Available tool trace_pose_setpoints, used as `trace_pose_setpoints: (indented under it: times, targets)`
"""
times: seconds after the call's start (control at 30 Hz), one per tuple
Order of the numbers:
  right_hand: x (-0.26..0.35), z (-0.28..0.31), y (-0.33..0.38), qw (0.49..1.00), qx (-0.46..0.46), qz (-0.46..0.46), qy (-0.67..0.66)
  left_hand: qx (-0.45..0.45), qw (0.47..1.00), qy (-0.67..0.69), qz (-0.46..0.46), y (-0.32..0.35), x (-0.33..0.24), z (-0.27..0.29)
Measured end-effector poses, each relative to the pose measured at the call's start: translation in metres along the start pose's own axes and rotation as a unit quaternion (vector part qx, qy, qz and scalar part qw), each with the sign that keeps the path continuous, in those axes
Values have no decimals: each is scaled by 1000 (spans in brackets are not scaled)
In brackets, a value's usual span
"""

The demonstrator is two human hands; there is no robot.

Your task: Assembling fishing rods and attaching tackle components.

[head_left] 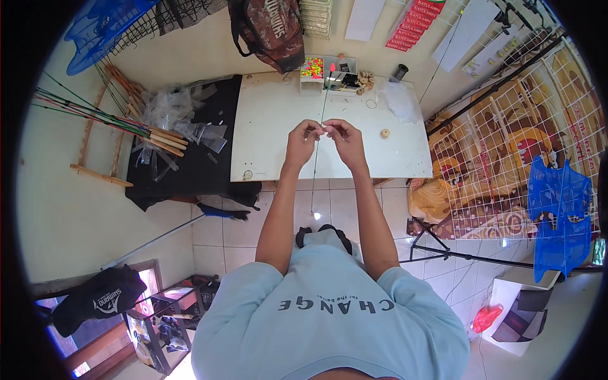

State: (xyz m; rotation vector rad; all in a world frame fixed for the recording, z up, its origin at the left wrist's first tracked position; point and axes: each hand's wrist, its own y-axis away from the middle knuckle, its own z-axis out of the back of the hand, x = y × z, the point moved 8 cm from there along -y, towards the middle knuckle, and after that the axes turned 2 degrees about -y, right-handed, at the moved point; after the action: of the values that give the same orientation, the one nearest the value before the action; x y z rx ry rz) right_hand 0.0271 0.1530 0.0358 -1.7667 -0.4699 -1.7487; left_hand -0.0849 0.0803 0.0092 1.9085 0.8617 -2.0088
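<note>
Left hand (pixel 302 142), right hand (pixel 346 142), pinching thin rod (pixel 327 98)

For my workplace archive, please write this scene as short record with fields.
Hands: left hand and right hand, fingertips close together at the thin rod; exact grip unclear
Rod: red upper tip; lower end beyond the white table's near edge
On table: divided tray, round wooden piece, clear plastic
Left side: black cloth, wooden-handled rods
Right side: patterned brown cloth, blue mesh
</note>
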Motion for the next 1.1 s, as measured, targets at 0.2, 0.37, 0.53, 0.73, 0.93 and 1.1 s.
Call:
trace_pose_setpoints:
  times: [0.2,0.37,0.53,0.73,0.93,1.1]
  targets:
    - [12,0,2,995,2,-17,-103,-22,1000,12,-15,2,1,5]
    - [5,2,2,999,2,-21,-29,-28,999,17,-21,3,-2,5]
    - [-2,0,4,999,10,-44,-9,-25,999,39,-3,3,0,4]
    - [-7,3,6,1000,5,-17,16,-33,998,47,-8,3,2,5]
    - [-10,1,10,1000,1,-15,5,-39,998,52,4,6,4,4]
    - [-14,4,12,998,10,-41,-37,-39,997,61,5,7,3,1]
